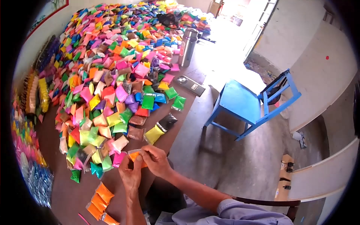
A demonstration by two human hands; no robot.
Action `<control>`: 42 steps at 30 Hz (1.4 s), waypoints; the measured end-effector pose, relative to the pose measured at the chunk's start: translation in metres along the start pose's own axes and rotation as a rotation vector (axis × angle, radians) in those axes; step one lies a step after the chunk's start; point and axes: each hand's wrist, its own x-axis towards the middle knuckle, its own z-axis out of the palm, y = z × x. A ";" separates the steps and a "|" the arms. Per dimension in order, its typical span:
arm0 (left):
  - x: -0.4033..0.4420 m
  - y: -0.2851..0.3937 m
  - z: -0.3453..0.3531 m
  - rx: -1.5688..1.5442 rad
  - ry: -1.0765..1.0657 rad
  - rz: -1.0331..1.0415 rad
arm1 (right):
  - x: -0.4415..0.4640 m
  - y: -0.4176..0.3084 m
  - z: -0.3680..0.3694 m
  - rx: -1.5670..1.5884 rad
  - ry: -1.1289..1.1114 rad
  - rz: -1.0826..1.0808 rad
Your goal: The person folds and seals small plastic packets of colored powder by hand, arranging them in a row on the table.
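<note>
Both my hands meet at the table's near edge around a small orange packet (138, 157) in clear plastic. My left hand (130, 174) pinches it from the left, thumb on top. On its upper right side, my right hand (156, 161) grips it with bent fingers. Several more orange packets (99, 202) lie in a group to the lower left of my hands. A large heap of coloured packets (108, 90) spreads beyond my hands; a yellow packet (153, 134) and a black packet (167, 122) lie closest to my right hand.
On the brown table (62, 191) stand a steel thermos (187, 48) and a grey speaker-like device (190, 85). Bundles of bluish plastic wrappers (39, 185) lie at the left. A blue chair (240, 101) stands on the floor to the right. A pink stick (83, 218) lies near the front.
</note>
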 end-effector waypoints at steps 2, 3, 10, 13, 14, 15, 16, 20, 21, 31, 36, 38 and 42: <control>0.001 0.003 0.004 -0.034 0.032 0.006 | 0.001 -0.005 0.000 -0.032 -0.023 0.009; 0.002 0.004 0.004 -0.037 0.027 0.014 | 0.002 -0.010 -0.001 -0.034 -0.018 0.002; 0.002 0.003 0.000 -0.003 0.059 0.061 | 0.005 -0.019 -0.003 -0.033 -0.087 0.090; 0.000 0.005 0.001 -0.051 0.023 0.003 | 0.004 -0.011 -0.001 -0.050 -0.062 0.057; 0.000 0.005 0.002 -0.052 0.005 -0.020 | 0.003 -0.008 0.000 -0.033 -0.025 0.042; -0.001 0.003 0.002 -0.053 -0.014 -0.045 | 0.004 -0.008 0.001 -0.017 0.011 0.029; 0.000 -0.006 0.002 -0.002 -0.003 -0.037 | 0.004 -0.008 0.001 -0.016 0.010 0.027; 0.000 -0.009 -0.002 -0.002 -0.017 -0.044 | 0.005 -0.009 0.002 -0.033 0.002 0.016; 0.000 -0.008 -0.003 -0.008 -0.023 -0.046 | 0.006 -0.011 0.002 -0.048 -0.005 0.011; -0.001 -0.003 0.000 -0.050 -0.063 -0.191 | 0.006 -0.013 0.002 0.003 0.071 0.112; -0.001 -0.004 -0.002 -0.133 -0.074 -0.188 | 0.006 -0.012 0.004 0.022 0.085 0.057; -0.002 -0.007 -0.005 -0.125 -0.098 -0.137 | 0.006 -0.012 0.002 -0.040 0.016 0.110; -0.002 -0.009 -0.005 -0.171 -0.129 -0.157 | 0.006 -0.009 0.000 -0.011 -0.037 0.202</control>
